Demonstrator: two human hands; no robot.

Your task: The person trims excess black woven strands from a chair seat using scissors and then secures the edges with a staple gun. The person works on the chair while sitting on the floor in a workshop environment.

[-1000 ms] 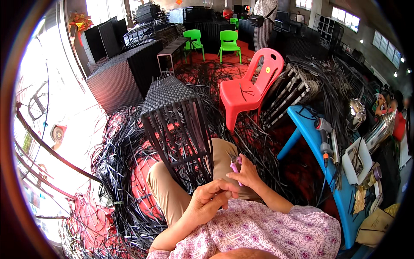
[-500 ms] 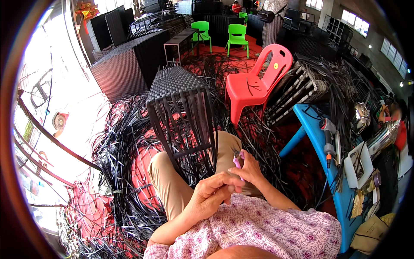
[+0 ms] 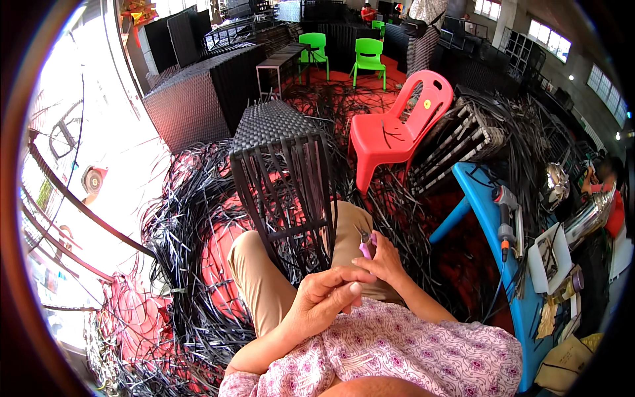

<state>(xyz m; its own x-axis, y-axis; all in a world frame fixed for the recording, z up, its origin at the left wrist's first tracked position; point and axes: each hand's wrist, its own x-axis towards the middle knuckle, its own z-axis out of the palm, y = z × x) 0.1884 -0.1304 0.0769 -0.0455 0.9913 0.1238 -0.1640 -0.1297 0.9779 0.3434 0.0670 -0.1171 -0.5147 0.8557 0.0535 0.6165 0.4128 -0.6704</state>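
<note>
We look poised, right grip clamped on cutters, left grip unclear; snipping would need reaching the eleven-o'clock frame.

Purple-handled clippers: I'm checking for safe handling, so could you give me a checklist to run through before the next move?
1. Clippers held in the right hand: ok.
2. Blades pointing away from the left hand: ok, they point up and forward.
3. Left hand empty: cannot tell, its fingers curl inward.
4. Woven frame in front of the person: ok, its near end is between the knees.
5. Surroundings free of loose strips: not ok, they lie heaped around.
</note>
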